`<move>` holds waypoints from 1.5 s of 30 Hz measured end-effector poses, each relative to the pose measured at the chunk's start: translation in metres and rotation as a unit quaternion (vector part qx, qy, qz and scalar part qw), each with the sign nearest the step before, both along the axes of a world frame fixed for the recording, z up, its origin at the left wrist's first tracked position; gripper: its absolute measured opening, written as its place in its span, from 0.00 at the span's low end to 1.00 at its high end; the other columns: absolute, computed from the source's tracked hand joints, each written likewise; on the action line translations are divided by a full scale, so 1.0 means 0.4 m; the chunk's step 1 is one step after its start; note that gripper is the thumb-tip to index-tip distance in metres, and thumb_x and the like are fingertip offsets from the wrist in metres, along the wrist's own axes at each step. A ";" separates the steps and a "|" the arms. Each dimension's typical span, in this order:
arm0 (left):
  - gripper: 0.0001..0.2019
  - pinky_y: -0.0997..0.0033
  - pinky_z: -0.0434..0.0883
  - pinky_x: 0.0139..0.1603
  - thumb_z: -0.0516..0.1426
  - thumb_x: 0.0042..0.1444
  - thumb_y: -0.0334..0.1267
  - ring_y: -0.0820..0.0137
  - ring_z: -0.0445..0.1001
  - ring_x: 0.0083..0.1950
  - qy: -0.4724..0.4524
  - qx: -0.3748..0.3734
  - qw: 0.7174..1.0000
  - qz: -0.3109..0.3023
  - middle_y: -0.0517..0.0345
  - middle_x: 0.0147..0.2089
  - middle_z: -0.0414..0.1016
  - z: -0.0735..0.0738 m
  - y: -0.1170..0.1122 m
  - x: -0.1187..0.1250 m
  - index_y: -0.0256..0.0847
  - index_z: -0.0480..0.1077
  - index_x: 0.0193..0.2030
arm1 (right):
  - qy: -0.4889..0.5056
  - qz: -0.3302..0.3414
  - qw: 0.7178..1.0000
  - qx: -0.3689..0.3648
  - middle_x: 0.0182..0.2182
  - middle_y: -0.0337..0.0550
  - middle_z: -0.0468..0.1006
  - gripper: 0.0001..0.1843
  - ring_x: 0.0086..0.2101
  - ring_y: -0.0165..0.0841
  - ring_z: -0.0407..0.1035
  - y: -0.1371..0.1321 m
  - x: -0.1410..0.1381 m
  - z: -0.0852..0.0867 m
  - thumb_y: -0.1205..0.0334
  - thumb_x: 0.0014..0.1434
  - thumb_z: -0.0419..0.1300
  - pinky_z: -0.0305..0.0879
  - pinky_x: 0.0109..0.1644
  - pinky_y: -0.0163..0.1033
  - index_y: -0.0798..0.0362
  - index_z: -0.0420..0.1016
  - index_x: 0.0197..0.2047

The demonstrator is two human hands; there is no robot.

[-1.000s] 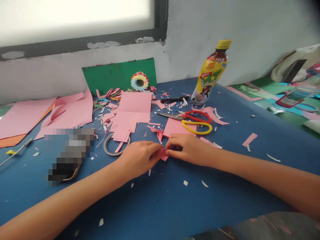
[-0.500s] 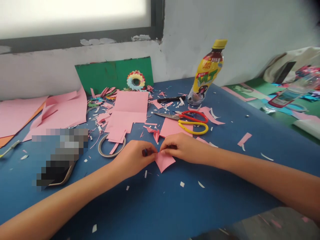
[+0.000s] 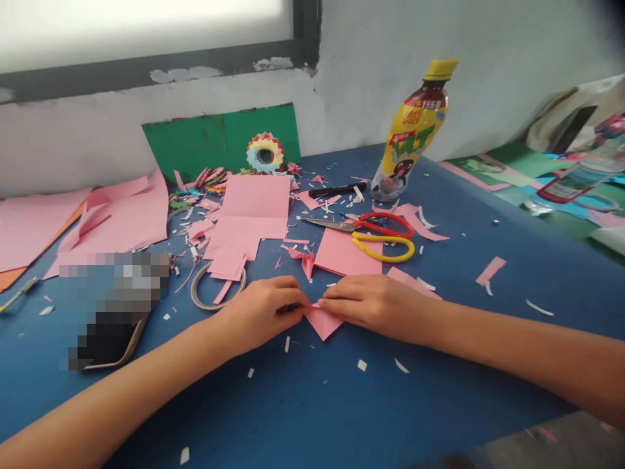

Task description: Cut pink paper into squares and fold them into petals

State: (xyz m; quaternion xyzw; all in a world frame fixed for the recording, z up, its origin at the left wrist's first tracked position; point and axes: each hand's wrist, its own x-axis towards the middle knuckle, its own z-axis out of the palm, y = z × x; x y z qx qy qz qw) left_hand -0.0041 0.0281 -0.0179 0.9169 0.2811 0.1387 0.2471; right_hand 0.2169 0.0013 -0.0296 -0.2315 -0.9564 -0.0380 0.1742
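A small folded piece of pink paper [image 3: 323,325] lies between my hands on the blue table, one corner pointing towards me. My left hand [image 3: 266,309] pinches its left side between thumb and fingers. From the right, my right hand [image 3: 385,305] presses its closed fingers along the paper's upper edge, covering part of it. Just beyond my hands is a tiny folded pink paper piece [image 3: 307,264]. Scissors [image 3: 388,238] with one red and one yellow handle rest partly on a pink paper square [image 3: 347,253]. A tape roll [image 3: 196,290] sits near my left hand.
A phone [image 3: 114,332], partly pixelated, lies at left near large pink sheets [image 3: 129,221]. Behind are a paper ring [image 3: 265,155], green board [image 3: 209,143], black pen [image 3: 336,190] and yellow-labelled bottle [image 3: 410,140]. Paper scraps [image 3: 491,270] are scattered across the blue table [image 3: 273,410].
My right hand has flattened from a pinch, its fingers now lying lower along the folded paper's edge. My left hand keeps its pinch. The camera view has shifted slightly.
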 end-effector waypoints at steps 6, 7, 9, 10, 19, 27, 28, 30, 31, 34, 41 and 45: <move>0.11 0.78 0.68 0.30 0.50 0.59 0.32 0.75 0.73 0.30 0.075 0.087 0.992 -0.057 0.56 0.40 0.72 -0.004 0.002 -0.017 0.41 0.71 0.43 | -0.018 0.030 0.999 0.018 0.34 0.47 0.76 0.16 0.35 0.32 0.69 0.011 0.006 -0.001 0.69 0.64 0.44 0.67 0.38 0.37 0.58 0.72 0.42; 0.11 0.77 0.68 0.30 0.50 0.59 0.32 0.74 0.73 0.29 0.083 0.100 0.989 -0.064 0.56 0.41 0.72 -0.004 0.003 -0.019 0.41 0.71 0.43 | -0.017 0.032 0.999 0.016 0.34 0.46 0.76 0.15 0.35 0.32 0.69 0.012 0.005 -0.001 0.69 0.64 0.44 0.67 0.38 0.37 0.58 0.72 0.41; 0.11 0.77 0.68 0.30 0.49 0.59 0.32 0.74 0.73 0.29 0.094 0.123 0.985 -0.078 0.56 0.41 0.72 -0.003 0.003 -0.021 0.40 0.71 0.43 | -0.018 0.038 0.999 0.011 0.34 0.45 0.76 0.14 0.34 0.32 0.68 0.013 0.005 -0.001 0.69 0.64 0.46 0.67 0.37 0.37 0.57 0.72 0.40; 0.11 0.77 0.68 0.30 0.48 0.60 0.33 0.74 0.73 0.30 0.099 0.132 0.983 -0.083 0.56 0.41 0.72 -0.002 0.004 -0.021 0.39 0.71 0.43 | -0.021 0.041 0.999 0.009 0.34 0.45 0.75 0.13 0.34 0.32 0.68 0.014 0.005 -0.001 0.69 0.63 0.46 0.66 0.37 0.37 0.57 0.72 0.40; 0.14 0.75 0.69 0.30 0.45 0.62 0.34 0.73 0.74 0.30 0.116 0.177 0.971 -0.113 0.54 0.41 0.72 0.006 0.004 -0.025 0.37 0.71 0.42 | -0.052 0.074 0.996 0.009 0.34 0.44 0.75 0.15 0.32 0.31 0.66 0.026 0.006 0.009 0.68 0.64 0.44 0.65 0.37 0.36 0.58 0.72 0.40; 0.12 0.74 0.68 0.30 0.47 0.60 0.31 0.72 0.73 0.30 0.113 0.187 0.967 -0.129 0.56 0.39 0.73 0.018 0.007 -0.037 0.37 0.72 0.40 | -0.059 0.093 0.994 0.015 0.35 0.45 0.75 0.17 0.33 0.31 0.66 0.032 0.012 0.011 0.68 0.65 0.42 0.64 0.38 0.36 0.59 0.71 0.41; 0.12 0.75 0.68 0.30 0.48 0.59 0.31 0.73 0.73 0.29 0.108 0.174 0.971 -0.125 0.57 0.39 0.74 0.021 0.009 -0.038 0.38 0.73 0.39 | -0.058 0.092 0.994 0.016 0.35 0.46 0.75 0.17 0.33 0.31 0.66 0.031 0.012 0.011 0.68 0.65 0.42 0.64 0.37 0.36 0.59 0.72 0.41; 0.11 0.77 0.67 0.30 0.49 0.57 0.30 0.76 0.72 0.29 0.100 0.146 0.978 -0.111 0.58 0.39 0.74 0.026 0.009 -0.040 0.39 0.74 0.37 | -0.057 0.089 0.994 0.014 0.35 0.46 0.75 0.17 0.33 0.31 0.66 0.030 0.011 0.012 0.68 0.65 0.42 0.64 0.37 0.36 0.59 0.72 0.41; 0.11 0.78 0.66 0.30 0.49 0.57 0.30 0.76 0.72 0.29 0.096 0.138 0.980 -0.103 0.58 0.39 0.74 0.028 0.008 -0.039 0.39 0.74 0.36 | -0.057 0.088 0.994 0.012 0.35 0.46 0.75 0.17 0.33 0.31 0.66 0.030 0.010 0.013 0.68 0.65 0.42 0.64 0.37 0.36 0.58 0.72 0.41; 0.13 0.78 0.65 0.28 0.48 0.57 0.31 0.75 0.72 0.29 0.098 0.155 0.979 -0.094 0.57 0.37 0.74 0.027 0.001 -0.034 0.39 0.73 0.42 | -0.060 0.084 0.995 0.006 0.35 0.45 0.75 0.16 0.33 0.31 0.66 0.030 0.009 0.015 0.68 0.65 0.44 0.64 0.37 0.36 0.58 0.72 0.41; 0.17 0.75 0.58 0.21 0.48 0.55 0.32 0.72 0.70 0.26 0.156 0.193 0.962 -0.110 0.58 0.30 0.71 0.022 -0.009 -0.027 0.42 0.71 0.48 | -0.064 0.071 0.995 -0.007 0.39 0.45 0.74 0.15 0.35 0.32 0.65 0.029 0.008 0.006 0.68 0.64 0.44 0.63 0.41 0.36 0.58 0.72 0.44; 0.17 0.74 0.56 0.21 0.49 0.54 0.33 0.72 0.70 0.25 0.157 0.166 0.969 -0.089 0.59 0.27 0.71 0.026 -0.010 -0.028 0.44 0.72 0.47 | -0.064 0.060 0.996 -0.001 0.40 0.48 0.73 0.16 0.37 0.33 0.64 0.024 0.001 0.001 0.68 0.64 0.45 0.62 0.43 0.38 0.61 0.70 0.49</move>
